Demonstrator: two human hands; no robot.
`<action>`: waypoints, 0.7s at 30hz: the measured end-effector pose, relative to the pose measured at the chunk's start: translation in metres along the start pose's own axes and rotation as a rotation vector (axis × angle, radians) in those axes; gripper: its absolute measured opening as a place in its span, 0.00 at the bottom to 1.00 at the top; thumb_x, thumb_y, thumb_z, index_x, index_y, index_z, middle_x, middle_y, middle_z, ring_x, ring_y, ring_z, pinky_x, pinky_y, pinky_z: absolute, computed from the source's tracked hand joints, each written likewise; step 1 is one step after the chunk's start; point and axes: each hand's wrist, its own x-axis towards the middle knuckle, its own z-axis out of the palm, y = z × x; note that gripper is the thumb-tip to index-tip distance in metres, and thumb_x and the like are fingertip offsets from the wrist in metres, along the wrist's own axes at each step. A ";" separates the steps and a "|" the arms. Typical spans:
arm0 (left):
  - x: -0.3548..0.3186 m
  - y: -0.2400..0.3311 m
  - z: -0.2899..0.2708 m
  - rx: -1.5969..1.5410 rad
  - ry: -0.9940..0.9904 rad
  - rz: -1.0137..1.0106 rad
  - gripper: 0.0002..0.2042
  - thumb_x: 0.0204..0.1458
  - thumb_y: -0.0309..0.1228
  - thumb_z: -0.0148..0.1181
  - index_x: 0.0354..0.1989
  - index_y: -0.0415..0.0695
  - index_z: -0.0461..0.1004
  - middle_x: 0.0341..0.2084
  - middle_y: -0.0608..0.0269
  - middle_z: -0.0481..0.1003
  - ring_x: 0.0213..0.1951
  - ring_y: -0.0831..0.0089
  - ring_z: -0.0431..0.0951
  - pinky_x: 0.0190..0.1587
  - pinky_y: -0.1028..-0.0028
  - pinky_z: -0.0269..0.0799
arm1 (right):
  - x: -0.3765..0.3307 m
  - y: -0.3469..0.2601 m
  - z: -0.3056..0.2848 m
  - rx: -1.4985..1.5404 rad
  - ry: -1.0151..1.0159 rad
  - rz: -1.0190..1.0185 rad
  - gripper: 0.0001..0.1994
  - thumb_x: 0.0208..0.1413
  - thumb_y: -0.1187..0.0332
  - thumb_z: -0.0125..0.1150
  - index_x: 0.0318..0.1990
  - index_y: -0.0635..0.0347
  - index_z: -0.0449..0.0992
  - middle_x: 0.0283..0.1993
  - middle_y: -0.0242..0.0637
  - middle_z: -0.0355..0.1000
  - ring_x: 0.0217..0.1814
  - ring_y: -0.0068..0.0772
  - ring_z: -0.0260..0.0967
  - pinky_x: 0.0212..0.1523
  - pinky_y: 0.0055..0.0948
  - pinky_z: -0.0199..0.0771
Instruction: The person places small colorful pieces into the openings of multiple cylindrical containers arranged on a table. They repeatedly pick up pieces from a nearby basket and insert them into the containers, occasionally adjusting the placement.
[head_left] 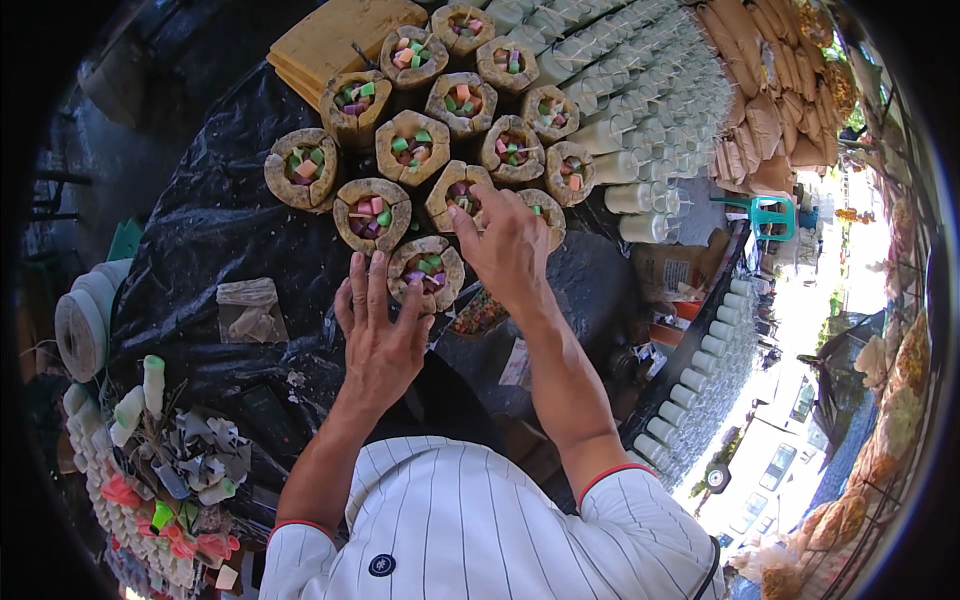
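Note:
Several tan, stone-like hollow molds (412, 147) stand grouped on black plastic sheeting, each with pink, green, orange and purple chunks inside. My right hand (503, 245) reaches over one mold (441, 205) near the front of the group. Its thumb and fingers are drawn together at the opening, and what they hold, if anything, is hidden. With fingers stretched out, my left hand (383, 330) rests beside the frontmost mold (456, 270), its fingertips at the lower left rim. Green and purple chunks (430, 266) show inside that mold.
Many white candles (640, 195) with wicks fill the back right. Yellowish slabs (330, 45) are stacked at the back left. A wrapped bundle (252, 310) lies on the black sheeting (200, 250). Scraps and candle pieces (190, 460) pile up at left; a teal stool (772, 218) stands at right.

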 end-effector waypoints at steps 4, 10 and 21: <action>-0.002 -0.001 -0.001 -0.013 -0.021 -0.009 0.23 0.59 0.33 0.72 0.63 0.44 0.79 0.78 0.32 0.55 0.80 0.29 0.51 0.75 0.36 0.51 | 0.002 0.011 0.005 -0.005 0.076 -0.036 0.07 0.62 0.68 0.71 0.44 0.58 0.86 0.40 0.43 0.79 0.38 0.55 0.81 0.39 0.49 0.79; -0.003 -0.003 -0.002 -0.019 0.000 -0.009 0.23 0.59 0.34 0.72 0.63 0.44 0.79 0.77 0.31 0.56 0.80 0.29 0.51 0.75 0.36 0.51 | -0.001 0.010 0.004 -0.046 0.000 -0.058 0.06 0.61 0.69 0.69 0.42 0.58 0.86 0.41 0.43 0.78 0.39 0.56 0.81 0.40 0.51 0.80; -0.003 -0.004 0.000 -0.032 0.016 -0.010 0.24 0.59 0.35 0.72 0.64 0.45 0.79 0.78 0.32 0.57 0.80 0.30 0.52 0.74 0.37 0.52 | 0.004 0.000 -0.009 0.143 -0.078 -0.065 0.09 0.62 0.69 0.71 0.47 0.58 0.87 0.41 0.41 0.77 0.43 0.51 0.80 0.46 0.49 0.78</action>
